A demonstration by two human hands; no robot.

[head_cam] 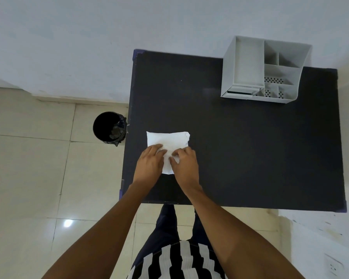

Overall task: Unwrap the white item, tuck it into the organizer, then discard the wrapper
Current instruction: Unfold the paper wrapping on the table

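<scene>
A white wrapped item (167,140) lies flat near the left front of the black table (250,148). My left hand (149,164) rests on its near left part, fingers curled onto it. My right hand (185,166) pinches the wrapper at its near edge, thumb and fingers closed on the white material. Both hands hide the item's near half. The white organizer (240,63), with several compartments, stands at the table's far right, well away from both hands.
A black bin (109,127) with a dark liner stands on the tiled floor just left of the table. A wall runs behind the table. A white surface with a socket (332,267) is at the lower right.
</scene>
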